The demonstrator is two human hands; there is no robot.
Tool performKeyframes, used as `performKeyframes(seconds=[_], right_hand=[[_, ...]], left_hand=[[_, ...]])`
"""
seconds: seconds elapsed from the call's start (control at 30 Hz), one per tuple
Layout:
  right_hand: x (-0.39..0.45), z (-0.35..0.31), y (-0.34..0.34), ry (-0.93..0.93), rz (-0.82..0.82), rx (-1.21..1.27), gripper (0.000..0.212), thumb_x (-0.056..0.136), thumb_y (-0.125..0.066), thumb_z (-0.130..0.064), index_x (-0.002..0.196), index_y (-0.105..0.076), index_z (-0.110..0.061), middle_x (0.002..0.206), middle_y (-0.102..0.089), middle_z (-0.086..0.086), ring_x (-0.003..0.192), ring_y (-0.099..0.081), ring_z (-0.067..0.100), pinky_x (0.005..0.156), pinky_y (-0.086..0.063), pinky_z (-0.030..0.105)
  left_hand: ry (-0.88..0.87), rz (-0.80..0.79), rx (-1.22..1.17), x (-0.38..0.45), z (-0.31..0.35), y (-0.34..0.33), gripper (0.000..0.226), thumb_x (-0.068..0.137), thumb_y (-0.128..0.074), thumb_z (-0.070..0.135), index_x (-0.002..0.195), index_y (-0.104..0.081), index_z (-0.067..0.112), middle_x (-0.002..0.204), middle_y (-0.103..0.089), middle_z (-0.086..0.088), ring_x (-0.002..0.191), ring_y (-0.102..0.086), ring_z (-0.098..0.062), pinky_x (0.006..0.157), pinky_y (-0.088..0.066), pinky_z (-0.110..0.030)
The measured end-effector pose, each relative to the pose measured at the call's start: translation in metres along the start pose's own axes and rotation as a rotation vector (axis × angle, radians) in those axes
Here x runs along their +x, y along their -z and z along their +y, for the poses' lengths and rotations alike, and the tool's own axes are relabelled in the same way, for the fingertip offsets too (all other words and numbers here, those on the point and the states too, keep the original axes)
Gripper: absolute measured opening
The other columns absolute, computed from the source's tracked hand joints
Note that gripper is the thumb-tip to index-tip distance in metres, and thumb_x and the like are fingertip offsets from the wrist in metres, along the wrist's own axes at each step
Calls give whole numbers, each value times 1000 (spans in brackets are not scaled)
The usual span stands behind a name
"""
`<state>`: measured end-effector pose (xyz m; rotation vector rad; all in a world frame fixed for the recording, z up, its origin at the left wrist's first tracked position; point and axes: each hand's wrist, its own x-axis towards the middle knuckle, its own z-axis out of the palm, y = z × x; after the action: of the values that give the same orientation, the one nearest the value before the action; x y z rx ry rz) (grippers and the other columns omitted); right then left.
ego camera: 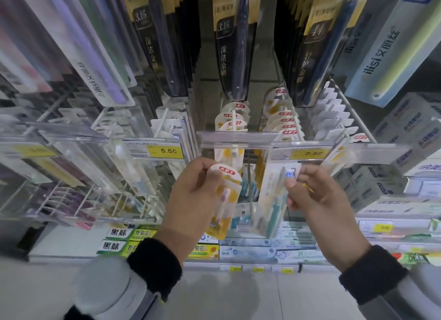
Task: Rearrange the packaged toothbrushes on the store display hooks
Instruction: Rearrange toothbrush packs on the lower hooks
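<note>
My left hand [191, 198] grips a yellow-and-white packaged toothbrush [225, 195] with a red oval label, held just below the clear price rail [236, 138]. My right hand [319, 200] pinches the top of a white pack with a teal toothbrush [272, 200], which hangs tilted under the 7.90 tag [310, 154]. Behind the rail, two hooks carry rows of the same yellow packs, one centre row [232, 119] and one right row [284, 119]. The hook tips are hidden behind the rail.
Black-and-gold toothbrush packs [233, 45] hang from hooks above. Clear packs fill the hooks at left beside a 5.50 tag [167, 150]. White packs [334, 114] hang at right. Toothpaste boxes [250, 248] line the shelf below, with more boxes [405, 133] stacked at right.
</note>
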<state>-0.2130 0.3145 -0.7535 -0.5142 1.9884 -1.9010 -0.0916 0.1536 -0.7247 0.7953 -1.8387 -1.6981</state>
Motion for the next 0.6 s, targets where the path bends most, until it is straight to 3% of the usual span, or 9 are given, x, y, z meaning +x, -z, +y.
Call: performKeyframes(seconds=[0.1,0.2,0.33,0.6], right_hand=[[-10,3,-5,-32,-84,13,9,94,-65,-9,101,-65,-14,85,-71,-7,58,-55,14,59,-48,29],[-9,7,-18,-38,-152,-10,10,96,-64,-6,100,-66,-14,85,-72,-9,54,-51,12,54,-42,21],[-3,4,-35,-46,-179,2,11,96,-64,-7,101,-68,-16,84,-74,-13,53,-49,11,52,-41,13],[4,-8,-58,-25,-215,-19,13,96,-66,-14,108,-70,-18,88,-74,-14,58,-51,8,55,-43,14]], left_hand=[[-1,1,-78,-5,2,6,19,98,-50,1,95,-67,8,61,-59,8,48,-50,-2,46,-37,-8],[-16,15,-106,-7,3,12,37,96,-44,-2,106,-70,22,59,-53,10,51,-45,-10,45,-36,-12],[-119,-19,-47,-16,8,17,48,95,-45,-4,112,-70,32,75,-50,-6,64,-45,-15,54,-40,-11],[-142,-71,-125,-21,10,24,44,87,-51,11,116,-70,38,74,-56,11,71,-53,-18,62,-46,-14]])
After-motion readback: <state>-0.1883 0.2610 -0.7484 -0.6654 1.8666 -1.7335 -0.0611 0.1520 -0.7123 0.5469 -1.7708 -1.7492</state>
